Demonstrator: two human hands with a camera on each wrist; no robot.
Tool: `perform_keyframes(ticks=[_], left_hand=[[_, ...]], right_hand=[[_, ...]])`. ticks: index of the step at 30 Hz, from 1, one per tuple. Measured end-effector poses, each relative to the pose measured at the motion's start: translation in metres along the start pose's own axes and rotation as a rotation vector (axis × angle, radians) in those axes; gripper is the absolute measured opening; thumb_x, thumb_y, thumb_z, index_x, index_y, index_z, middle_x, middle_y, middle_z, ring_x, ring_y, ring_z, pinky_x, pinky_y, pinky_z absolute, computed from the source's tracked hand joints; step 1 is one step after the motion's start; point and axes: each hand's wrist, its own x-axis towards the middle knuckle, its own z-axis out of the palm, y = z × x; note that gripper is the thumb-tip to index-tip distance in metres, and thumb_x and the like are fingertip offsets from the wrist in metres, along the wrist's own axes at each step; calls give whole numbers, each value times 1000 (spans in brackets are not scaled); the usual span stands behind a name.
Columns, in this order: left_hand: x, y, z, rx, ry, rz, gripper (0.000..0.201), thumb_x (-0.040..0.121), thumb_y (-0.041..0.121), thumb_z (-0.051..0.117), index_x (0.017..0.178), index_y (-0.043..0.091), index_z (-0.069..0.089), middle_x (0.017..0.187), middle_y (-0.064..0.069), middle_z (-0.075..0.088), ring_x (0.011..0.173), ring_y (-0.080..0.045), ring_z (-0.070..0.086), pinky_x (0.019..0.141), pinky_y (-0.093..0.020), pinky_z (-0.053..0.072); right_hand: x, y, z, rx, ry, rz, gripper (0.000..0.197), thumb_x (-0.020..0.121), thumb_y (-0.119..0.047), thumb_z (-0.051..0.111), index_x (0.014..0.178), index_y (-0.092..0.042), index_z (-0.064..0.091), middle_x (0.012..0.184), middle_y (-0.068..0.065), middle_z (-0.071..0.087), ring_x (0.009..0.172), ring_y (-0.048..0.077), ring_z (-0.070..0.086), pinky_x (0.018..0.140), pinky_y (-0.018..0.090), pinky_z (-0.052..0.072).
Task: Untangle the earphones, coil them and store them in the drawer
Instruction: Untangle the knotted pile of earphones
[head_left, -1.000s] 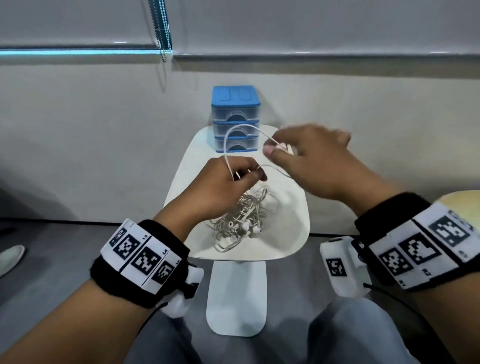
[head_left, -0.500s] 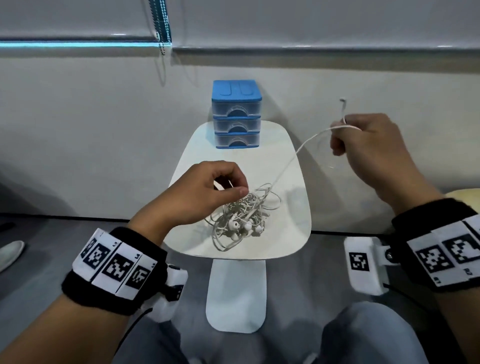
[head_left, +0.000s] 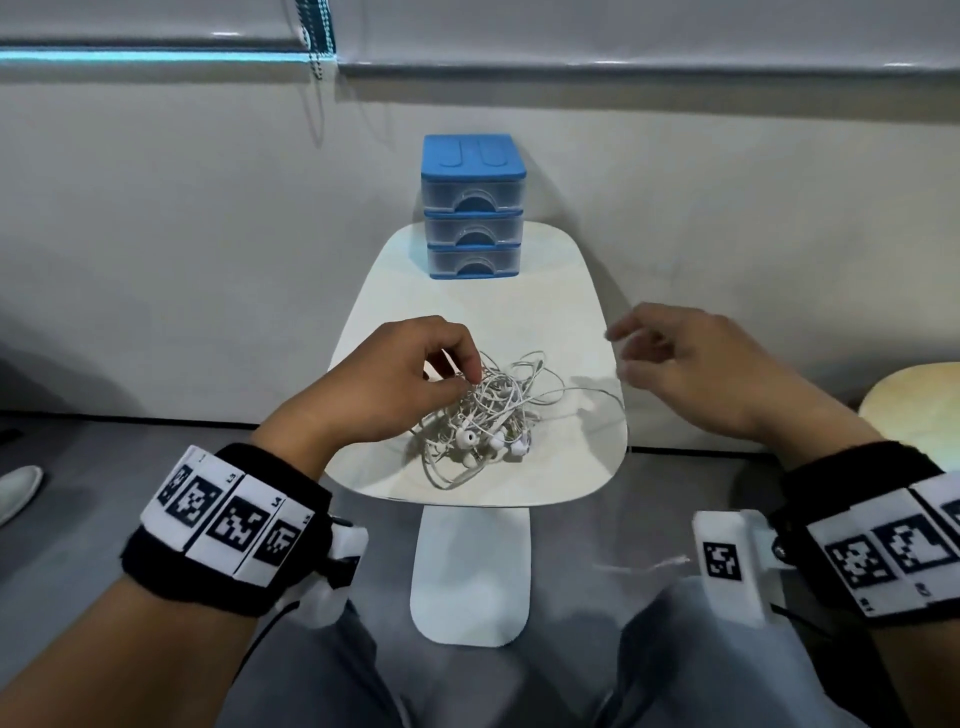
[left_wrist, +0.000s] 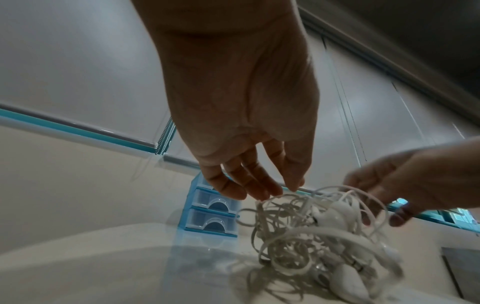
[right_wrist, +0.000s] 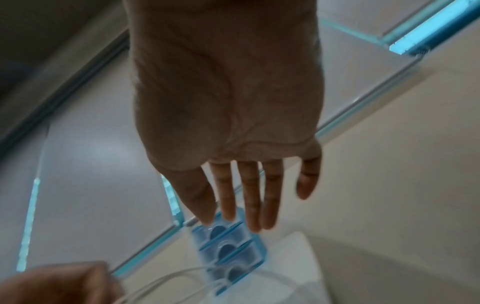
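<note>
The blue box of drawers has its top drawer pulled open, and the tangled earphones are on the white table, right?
Not quite: the top drawer of the blue drawer box is closed, like the two below, as the head view shows. The tangled earphones do lie on the white table.

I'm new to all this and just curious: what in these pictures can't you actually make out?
- How many earphones: head view, the cords overlap in one knot.
- Drawer unit contents: head view, frosted fronts hide them.
- Right hand fingers: head view, motion-blurred.
- Left hand grip: left wrist view, fingertips meet cord, pinch unclear.
</note>
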Motion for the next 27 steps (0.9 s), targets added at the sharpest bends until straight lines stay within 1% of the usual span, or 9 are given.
perform_keyframes(ticks=[3,6,8,10,13,15,21,25,27], left_hand=[[-2,0,2,-8,11,-15,24,88,2,70,84,25,69,93,11,66,84,-7,64,79,-31,55],[-6,0,-1,3,47,-45,28,86,-4,66,80,24,66,92,9,65,80,-7,63,74,-26,52],[-9,-1,-3,20,71,-66,28,84,-4,64,78,23,64,90,8,65,76,-8,62,70,-21,48],[-11,-2,-5,40,88,-89,26,82,-4,64,78,22,64,88,9,66,74,-11,61,70,-21,47],[-14,-2,-3,38,69,-109,24,82,-2,66,80,22,64,87,9,67,74,-17,63,72,-29,50],[-14,-1,0,31,43,-94,24,82,-1,67,82,23,64,90,10,67,75,-17,64,73,-30,51],[-15,4,5,44,-85,-100,24,85,9,74,93,31,68,105,10,63,85,-15,66,80,-28,52],[-16,4,8,72,-138,-117,25,86,15,76,101,34,69,108,5,62,84,-22,65,83,-31,52],[-16,4,9,73,-139,-130,26,85,13,74,100,35,70,104,6,64,81,-22,64,81,-28,51]], right_hand=[[-5,-32,17,172,2,-255,16,92,-19,71,106,-26,73,97,-9,72,86,4,66,75,13,46],[-3,-44,35,176,-50,-331,9,90,-20,74,97,-25,77,89,-10,72,86,7,65,74,17,49],[-2,-47,47,140,-82,-356,6,87,-19,77,91,-23,79,84,-9,71,81,8,65,69,14,46],[-2,-48,56,108,-122,-358,4,84,-19,80,87,-21,79,83,-8,69,76,6,65,66,13,44],[-6,-47,62,76,-172,-346,5,80,-17,82,81,-20,78,81,-7,69,73,6,65,71,23,51],[-8,-45,64,49,-185,-346,6,78,-16,81,79,-20,77,83,-7,68,75,7,64,76,29,52],[-2,-37,70,-123,-199,-299,2,80,-16,78,81,-16,76,86,-2,68,83,16,63,76,30,49],[0,-25,76,105,-215,-191,8,81,-16,82,76,-12,75,79,2,72,74,16,67,73,28,50],[0,-19,76,237,-247,-147,8,82,-14,81,78,-10,76,77,6,74,67,13,65,70,26,51]])
